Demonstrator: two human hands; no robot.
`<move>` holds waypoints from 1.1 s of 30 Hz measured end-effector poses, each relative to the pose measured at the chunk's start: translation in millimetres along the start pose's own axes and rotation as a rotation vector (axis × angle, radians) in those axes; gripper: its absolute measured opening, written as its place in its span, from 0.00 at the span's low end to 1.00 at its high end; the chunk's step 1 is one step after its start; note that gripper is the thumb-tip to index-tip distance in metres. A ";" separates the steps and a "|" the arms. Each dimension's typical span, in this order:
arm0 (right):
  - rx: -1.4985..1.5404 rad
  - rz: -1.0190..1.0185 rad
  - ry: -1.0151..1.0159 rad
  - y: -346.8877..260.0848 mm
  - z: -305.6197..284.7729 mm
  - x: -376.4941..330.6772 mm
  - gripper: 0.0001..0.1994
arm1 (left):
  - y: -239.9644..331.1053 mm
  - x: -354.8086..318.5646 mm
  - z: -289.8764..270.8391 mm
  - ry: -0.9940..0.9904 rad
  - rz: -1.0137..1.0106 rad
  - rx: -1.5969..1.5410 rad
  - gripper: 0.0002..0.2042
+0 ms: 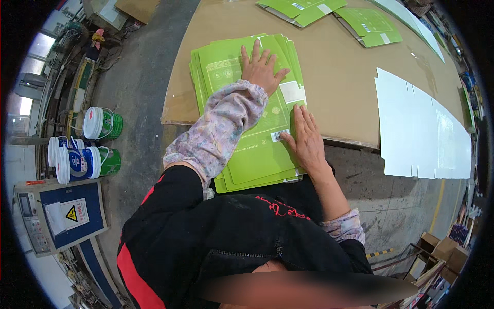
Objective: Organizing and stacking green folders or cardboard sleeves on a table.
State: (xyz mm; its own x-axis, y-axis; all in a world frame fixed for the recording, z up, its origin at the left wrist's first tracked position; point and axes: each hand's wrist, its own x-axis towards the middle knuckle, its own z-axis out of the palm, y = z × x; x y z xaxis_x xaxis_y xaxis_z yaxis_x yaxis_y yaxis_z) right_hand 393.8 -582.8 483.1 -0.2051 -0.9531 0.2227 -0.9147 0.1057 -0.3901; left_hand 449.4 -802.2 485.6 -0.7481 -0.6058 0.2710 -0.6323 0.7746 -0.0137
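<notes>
Head view looks down on a person in a black top leaning over a stack of green cardboard sheets. Both hands lie flat on the stack, palms down, gripping nothing. The left hand reaches far forward with its fingers spread apart, its forearm in a pale floral sleeve cover crossing the sheets diagonally. The right hand rests nearer the body, fingers together and pointing away, pressing by the stack's right edge next to a small white label.

Those sheets are thin, smooth, glossy printed card with rounded flap corners, slightly fanned so their edges show in steps. Their long axis runs away from the person, leaning a little to the left at the far end. Under the hands and stack is a broad sheet of plain brown cardboard, matte and flat. Right of the right hand lies a large white die-cut board; beyond the left hand more green folded cartons lie.
</notes>
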 end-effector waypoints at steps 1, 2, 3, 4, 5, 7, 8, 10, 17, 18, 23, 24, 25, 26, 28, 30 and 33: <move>0.000 0.005 0.000 -0.3 0.1 0.0 0.39 | 0.4 2.1 -0.8 -0.002 0.004 -0.002 0.31; 0.001 0.010 0.004 -1.1 -0.1 -0.1 0.39 | 0.4 4.5 -1.4 0.003 0.002 0.005 0.32; 0.003 0.014 0.009 -1.7 -0.2 -0.3 0.38 | -0.2 7.0 -1.2 0.008 -0.001 0.011 0.32; 0.003 0.016 0.009 -2.2 -0.2 -0.6 0.38 | -3.4 9.7 4.3 0.007 0.001 0.011 0.32; -0.005 0.000 0.014 -2.2 -0.1 -0.5 0.38 | -8.0 12.5 9.4 0.139 -0.029 -0.002 0.30; -0.015 -0.021 0.018 -2.6 0.9 -0.3 0.38 | -19.2 16.5 18.8 0.274 -0.064 -0.014 0.30; -0.017 -0.019 0.025 -1.4 1.0 -0.7 0.38 | -21.1 19.8 15.2 0.409 -0.093 -0.209 0.30; -0.021 -0.015 0.034 1.1 0.3 -2.0 0.37 | -25.6 23.1 7.7 0.531 -0.127 -0.424 0.37; -0.030 -0.026 0.046 -3.1 1.0 -1.1 0.37 | -31.5 19.3 10.8 0.377 -0.098 -0.320 0.35; -0.032 -0.029 0.047 -2.9 0.4 -1.2 0.37 | -31.4 19.4 10.8 0.344 -0.105 -0.312 0.36; -0.038 -0.024 0.059 -2.1 3.3 -1.8 0.37 | -32.0 19.5 12.7 0.306 -0.099 -0.289 0.37; -0.037 -0.019 0.062 -1.2 4.0 -2.1 0.37 | -30.1 18.9 10.7 0.271 -0.074 -0.287 0.37; -0.039 -0.016 0.068 -0.5 4.9 -2.4 0.37 | -28.1 18.6 8.6 0.236 -0.048 -0.285 0.37; -0.023 -0.016 0.075 -0.8 4.7 -2.4 0.36 | -27.4 17.6 8.2 0.242 -0.046 -0.283 0.37; -0.011 -0.015 0.088 -0.3 -0.3 -1.8 0.36 | -25.1 16.0 10.0 0.473 -0.018 -0.495 0.39; 0.216 0.027 0.058 4.9 -12.2 -0.5 0.34 | -28.0 17.3 8.3 0.577 -0.047 -0.600 0.40; 0.429 0.153 0.127 21.3 -42.1 -6.6 0.34 | -31.3 16.5 6.1 0.682 -0.137 -0.681 0.41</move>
State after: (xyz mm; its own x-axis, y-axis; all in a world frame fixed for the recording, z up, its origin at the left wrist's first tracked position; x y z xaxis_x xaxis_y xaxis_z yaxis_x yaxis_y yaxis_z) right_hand 361.0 -562.3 510.9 -0.3912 -0.8909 0.2309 -0.6500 0.0898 -0.7546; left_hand 455.6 -837.5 484.6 -0.2633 -0.6295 0.7310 -0.2933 0.7741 0.5610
